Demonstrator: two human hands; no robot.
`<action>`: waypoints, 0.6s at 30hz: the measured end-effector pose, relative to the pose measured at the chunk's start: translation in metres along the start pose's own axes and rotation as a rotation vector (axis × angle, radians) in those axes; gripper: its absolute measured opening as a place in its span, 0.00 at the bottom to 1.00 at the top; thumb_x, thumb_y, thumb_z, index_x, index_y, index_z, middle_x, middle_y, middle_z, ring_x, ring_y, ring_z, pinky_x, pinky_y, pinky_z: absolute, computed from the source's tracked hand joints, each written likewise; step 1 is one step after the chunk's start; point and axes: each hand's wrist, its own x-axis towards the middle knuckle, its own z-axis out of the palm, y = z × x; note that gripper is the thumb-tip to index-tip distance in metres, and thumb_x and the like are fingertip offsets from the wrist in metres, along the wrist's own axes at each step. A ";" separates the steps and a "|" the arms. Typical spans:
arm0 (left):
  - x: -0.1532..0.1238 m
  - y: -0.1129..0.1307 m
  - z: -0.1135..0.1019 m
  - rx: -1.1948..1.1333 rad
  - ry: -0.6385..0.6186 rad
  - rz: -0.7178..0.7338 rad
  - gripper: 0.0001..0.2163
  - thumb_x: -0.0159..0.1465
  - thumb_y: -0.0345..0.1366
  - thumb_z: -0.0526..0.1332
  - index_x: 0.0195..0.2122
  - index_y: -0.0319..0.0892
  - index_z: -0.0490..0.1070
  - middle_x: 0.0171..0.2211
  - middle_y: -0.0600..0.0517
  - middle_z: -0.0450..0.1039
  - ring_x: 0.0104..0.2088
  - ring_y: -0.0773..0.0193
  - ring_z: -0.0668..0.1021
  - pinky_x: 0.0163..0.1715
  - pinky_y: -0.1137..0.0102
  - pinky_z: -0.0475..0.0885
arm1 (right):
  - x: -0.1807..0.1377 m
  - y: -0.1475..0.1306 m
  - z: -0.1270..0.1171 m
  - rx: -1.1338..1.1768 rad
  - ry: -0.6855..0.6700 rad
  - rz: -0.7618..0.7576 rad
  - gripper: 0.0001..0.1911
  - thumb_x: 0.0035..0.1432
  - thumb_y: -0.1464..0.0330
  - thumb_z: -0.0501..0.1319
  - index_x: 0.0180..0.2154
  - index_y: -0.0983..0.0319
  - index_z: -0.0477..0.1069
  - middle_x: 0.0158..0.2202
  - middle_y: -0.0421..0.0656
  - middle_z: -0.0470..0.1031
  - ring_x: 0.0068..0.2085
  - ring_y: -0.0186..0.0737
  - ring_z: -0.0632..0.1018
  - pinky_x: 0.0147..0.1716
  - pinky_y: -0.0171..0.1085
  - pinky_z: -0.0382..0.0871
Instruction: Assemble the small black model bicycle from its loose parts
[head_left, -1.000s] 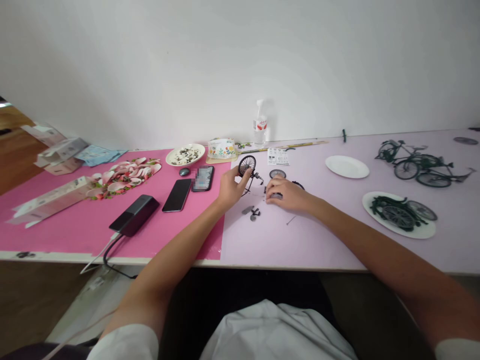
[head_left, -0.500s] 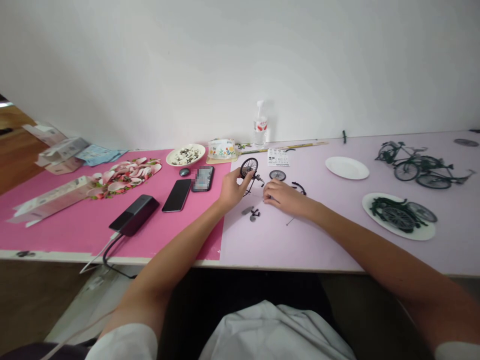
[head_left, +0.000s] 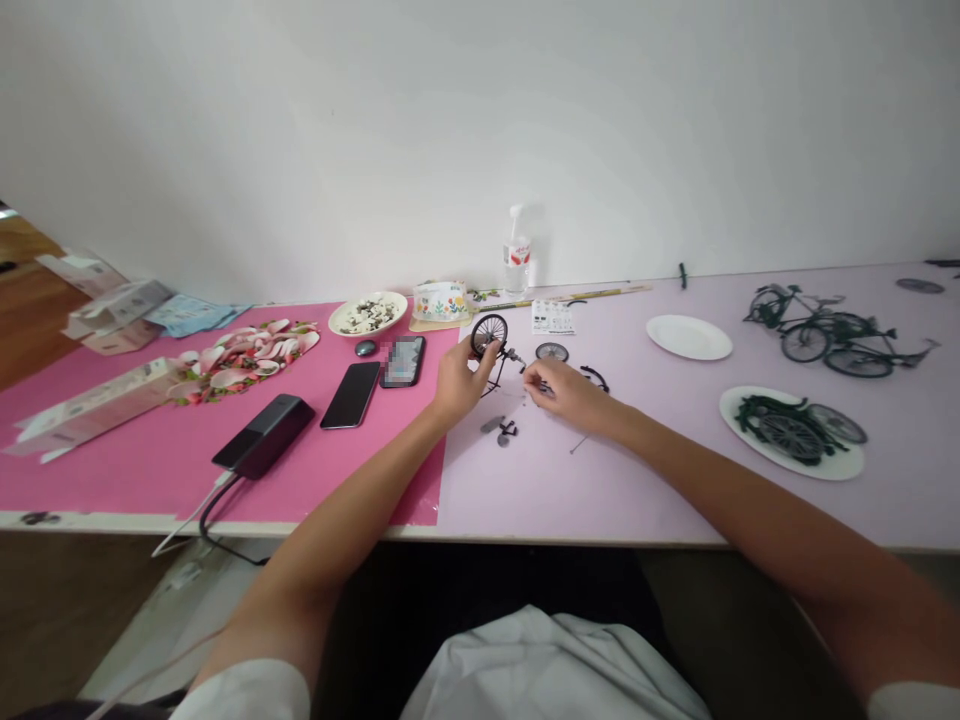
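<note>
My left hand (head_left: 459, 382) grips a partly built black model bicycle (head_left: 491, 335), its spoked wheel raised above my thumb. Just right of it, my right hand (head_left: 559, 388) is closed in a pinch over the table; whatever may be between the fingertips is too small to make out. Behind the right hand lies a loose wheel (head_left: 553, 352), and a curved black part (head_left: 595, 378) is partly hidden beside it. Small dark parts (head_left: 504, 430) lie in front of the left hand. A thin pin (head_left: 578, 445) rests below my right wrist.
Finished model bicycles (head_left: 832, 335) stand at the right, near a plate of green parts (head_left: 855, 466) and a white plate (head_left: 690, 338). Leftward are phones (head_left: 350, 395), a black power bank (head_left: 262, 436), a bowl (head_left: 367, 315) and petal-like pieces (head_left: 247, 360). A bottle (head_left: 516, 255) stands behind.
My right hand has lifted slightly from the table, its fingers drawn into a pinch. The left hand still holds the model bicycle. The whole view has shifted a little.
</note>
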 end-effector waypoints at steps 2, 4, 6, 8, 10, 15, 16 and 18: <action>0.001 -0.001 0.000 0.004 -0.007 -0.003 0.17 0.74 0.49 0.60 0.34 0.41 0.74 0.29 0.49 0.78 0.30 0.63 0.76 0.35 0.68 0.70 | 0.001 0.003 0.001 0.022 0.058 -0.014 0.05 0.74 0.68 0.57 0.44 0.57 0.72 0.40 0.46 0.78 0.42 0.46 0.77 0.44 0.45 0.72; 0.001 -0.001 0.001 0.012 -0.018 0.002 0.16 0.74 0.47 0.60 0.34 0.41 0.72 0.29 0.50 0.76 0.30 0.64 0.75 0.34 0.69 0.68 | 0.001 0.006 0.002 0.027 0.110 -0.055 0.08 0.75 0.67 0.56 0.47 0.57 0.75 0.41 0.47 0.78 0.44 0.47 0.77 0.46 0.47 0.73; 0.001 -0.002 0.002 0.016 -0.028 0.006 0.14 0.73 0.46 0.61 0.34 0.42 0.72 0.29 0.51 0.75 0.30 0.64 0.74 0.33 0.68 0.67 | 0.002 0.009 0.002 0.019 0.145 -0.100 0.11 0.75 0.69 0.55 0.48 0.56 0.77 0.40 0.47 0.78 0.44 0.48 0.77 0.46 0.48 0.73; 0.001 -0.003 0.003 0.014 -0.033 0.001 0.12 0.71 0.44 0.63 0.35 0.42 0.72 0.30 0.51 0.76 0.30 0.64 0.74 0.33 0.68 0.67 | 0.003 0.011 0.001 0.014 0.171 -0.128 0.13 0.75 0.70 0.54 0.47 0.55 0.78 0.39 0.47 0.77 0.44 0.48 0.77 0.46 0.49 0.73; 0.000 -0.003 0.004 0.015 -0.035 -0.007 0.09 0.69 0.42 0.65 0.36 0.42 0.72 0.30 0.51 0.76 0.30 0.64 0.75 0.33 0.68 0.68 | 0.004 0.011 0.000 0.018 0.196 -0.142 0.13 0.76 0.70 0.54 0.45 0.55 0.78 0.39 0.46 0.77 0.44 0.48 0.77 0.46 0.49 0.73; -0.001 0.000 0.004 0.030 -0.053 -0.014 0.11 0.68 0.42 0.67 0.32 0.43 0.71 0.28 0.51 0.75 0.29 0.64 0.74 0.32 0.69 0.68 | 0.003 0.009 -0.001 0.040 0.256 -0.113 0.09 0.76 0.67 0.57 0.42 0.55 0.76 0.39 0.46 0.78 0.44 0.48 0.78 0.46 0.48 0.74; -0.001 0.000 0.004 0.031 -0.055 -0.014 0.11 0.68 0.42 0.67 0.32 0.43 0.71 0.28 0.52 0.75 0.29 0.64 0.74 0.32 0.69 0.67 | 0.003 0.009 -0.001 0.041 0.271 -0.097 0.09 0.76 0.66 0.57 0.42 0.55 0.75 0.39 0.46 0.78 0.44 0.47 0.78 0.46 0.48 0.74; -0.001 0.002 0.004 0.026 -0.056 -0.009 0.12 0.67 0.42 0.67 0.31 0.43 0.70 0.27 0.52 0.75 0.28 0.64 0.74 0.31 0.69 0.67 | 0.002 0.009 0.000 0.040 0.299 -0.072 0.09 0.76 0.66 0.57 0.43 0.55 0.75 0.40 0.46 0.78 0.44 0.47 0.78 0.47 0.48 0.74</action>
